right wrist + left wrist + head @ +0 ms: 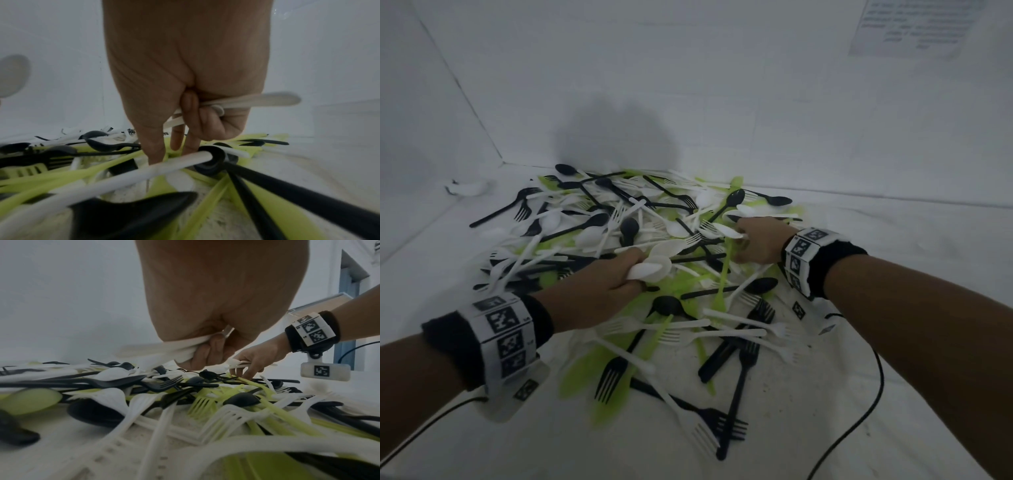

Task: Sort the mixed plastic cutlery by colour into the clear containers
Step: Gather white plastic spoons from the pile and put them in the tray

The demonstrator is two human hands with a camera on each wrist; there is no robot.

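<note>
A: Cutlery pile (654, 260) is spread mid-table. White spoons (650, 269) are clenched in the left hand (599, 277); the right hand (760, 245), farther right, is curled round white spoons too.

B: Light, slick, springy plastic is judged; handles are best pinched mid-shaft.

surface: white tabletop (893, 394), speckled near the front | walls: white panels (688, 85) joined at a corner on the left | paper: printed sheet (914, 27) fixed to the right wall, text blurred | cables: black cable (866, 411) trailed across the table on the right, another (424, 428) on the left | shadow: dark patch (616, 137) cast on the back wall
</note>
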